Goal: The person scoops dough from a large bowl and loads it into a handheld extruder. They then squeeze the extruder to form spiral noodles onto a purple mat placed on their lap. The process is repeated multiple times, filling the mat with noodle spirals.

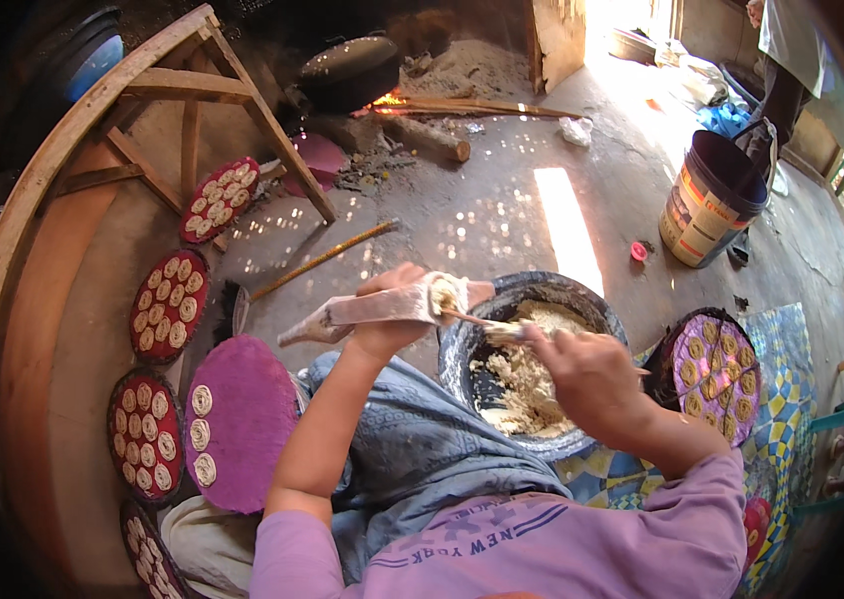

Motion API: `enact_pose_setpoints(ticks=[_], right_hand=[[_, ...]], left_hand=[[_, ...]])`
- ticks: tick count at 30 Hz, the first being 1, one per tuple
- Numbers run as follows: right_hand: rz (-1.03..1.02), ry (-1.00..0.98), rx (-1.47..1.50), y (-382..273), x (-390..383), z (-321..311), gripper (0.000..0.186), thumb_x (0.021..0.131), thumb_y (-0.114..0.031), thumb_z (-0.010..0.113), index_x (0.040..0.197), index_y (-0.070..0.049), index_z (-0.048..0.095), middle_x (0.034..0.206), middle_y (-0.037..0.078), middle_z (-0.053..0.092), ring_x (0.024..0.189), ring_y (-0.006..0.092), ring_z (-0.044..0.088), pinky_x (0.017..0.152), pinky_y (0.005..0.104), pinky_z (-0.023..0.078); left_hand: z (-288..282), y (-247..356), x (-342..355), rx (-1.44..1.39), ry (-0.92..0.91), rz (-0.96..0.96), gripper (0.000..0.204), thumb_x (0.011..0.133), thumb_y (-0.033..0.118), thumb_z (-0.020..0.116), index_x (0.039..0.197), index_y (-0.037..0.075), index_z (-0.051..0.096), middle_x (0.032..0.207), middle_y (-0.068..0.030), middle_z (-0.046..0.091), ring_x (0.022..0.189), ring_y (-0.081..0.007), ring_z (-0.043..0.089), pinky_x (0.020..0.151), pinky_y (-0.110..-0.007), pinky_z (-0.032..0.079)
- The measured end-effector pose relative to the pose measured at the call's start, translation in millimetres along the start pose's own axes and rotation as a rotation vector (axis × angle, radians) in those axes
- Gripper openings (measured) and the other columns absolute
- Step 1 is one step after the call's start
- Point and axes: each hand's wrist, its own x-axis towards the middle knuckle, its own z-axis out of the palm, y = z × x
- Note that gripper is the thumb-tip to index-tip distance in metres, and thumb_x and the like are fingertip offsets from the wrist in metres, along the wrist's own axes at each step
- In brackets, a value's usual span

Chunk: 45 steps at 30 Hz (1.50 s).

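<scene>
Evidently, from the head view, the pale wooden hand press (pixel 372 308) lies across the grip of the left hand (pixel 387 337), whose fingers are wrapped around its middle. Its round mouth, filled with cream-coloured dough (pixel 444 294), faces right, towards the other hand, while its tapering handle end points left. The right hand (pixel 591 379) is closed around a thin brown stick (pixel 468 318), gripped well behind the tip; that tip reaches the rim of the mouth, and a clump of dough clings along the stick just ahead of the fingers.

Below the right hand, a round black basin (pixel 454 359) of crumbly dough stands on the grey concrete floor (pixel 482 225), close beside the grey-blue cloth (pixel 422 429) over the lap. Near left, a round purple mat (pixel 257 419) bears three pale coils along its left edge; beyond it, round red mats (pixel 157 351) carry many more. A wooden frame (pixel 272 130) stands at far left. Far off, a dark rounded pot (pixel 347 70) sits near glowing fire (pixel 389 100). On the right are a tall dark bucket (pixel 706 200), a blue-and-yellow patterned sheet (pixel 776 349) and a round pinkish tray (pixel 738 427) with brown coils.
</scene>
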Motion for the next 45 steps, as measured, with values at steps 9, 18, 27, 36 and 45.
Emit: enact_pose_setpoints(ticks=[9,18,27,36,45], right_hand=[[0.516,0.12,1.036,-12.6,12.1,56.9,0.036,0.095,-0.012,0.055,0.129,-0.002,0.054,0.071,0.021,0.059,0.055,0.017,0.054,0.054,0.0316,0.044],[0.365,-0.876,0.398,27.1,-55.0,108.7,0.043,0.094,-0.036,0.053,0.121,-0.003,0.061,0.094,0.022,0.067,0.088,0.0384,0.065,0.079,0.045,0.05],[0.0,-1.055,2.242,-65.2,48.0,126.5,0.094,0.087,-0.078,0.024,0.146,-0.005,0.031,0.132,0.02,0.053,0.105,0.0286,0.059,0.088,0.0387,0.049],[0.284,-0.943,1.893,-135.5,116.4,61.0,0.085,0.087,-0.08,0.021,0.105,-0.004,0.054,0.053,-0.002,0.038,0.036,0.0079,0.035,0.031,0.0223,0.029],[-0.977,-0.148,0.915,-238.5,177.9,-14.1,0.081,0.089,-0.051,0.055,0.143,0.003,0.029,0.093,0.029,0.063,0.082,0.0445,0.064,0.076,0.0473,0.05]], left_hand=[[-12.3,3.0,31.2,-0.092,0.326,-0.096,0.023,0.07,0.027,0.075,0.076,0.015,0.057,0.072,-0.0029,0.052,0.066,-0.0225,0.056,0.055,-0.038,0.047],[-45.3,-42.3,-8.3,-0.342,0.375,-0.368,0.031,0.068,0.02,0.08,0.091,0.007,0.063,0.089,-0.0072,0.063,0.086,-0.0247,0.06,0.076,-0.036,0.049],[-126.3,-9.6,-61.7,-2.078,0.828,-0.581,0.012,0.087,0.016,0.063,0.087,0.009,0.053,0.082,-0.0022,0.053,0.08,-0.0159,0.059,0.076,-0.03,0.049],[-216.8,25.8,-239.6,0.136,0.491,-0.972,0.048,0.078,0.011,0.073,0.119,-0.003,0.054,0.107,-0.0127,0.064,0.1,-0.0239,0.062,0.091,-0.035,0.047],[-249.4,84.8,-245.0,0.149,0.218,-0.999,0.038,0.076,0.028,0.08,0.103,0.007,0.063,0.088,-0.0111,0.065,0.077,-0.0277,0.066,0.067,-0.039,0.052]])
